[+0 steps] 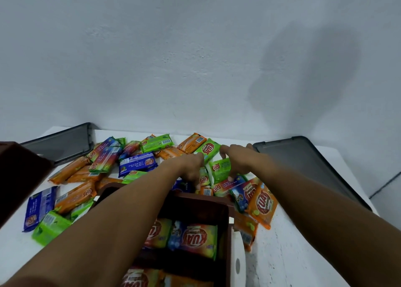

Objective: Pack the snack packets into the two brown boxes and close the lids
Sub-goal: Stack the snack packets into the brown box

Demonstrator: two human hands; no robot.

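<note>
Fingers (235, 175) and thumb of the right hand (240, 161) curl round a green packet (220, 168) in the heap of snack packets (138, 161) spread over the white table (293, 254), just past the far rim of an open brown box (201, 202) that already holds several packets. Beside it, the left hand (191, 167) points its fingers down among the packets, though whether they grip one cannot be told. A second brown box (19, 174) stands at the left edge, with a dark grey lid (303, 163) lying flat on each side by the wall.
</note>
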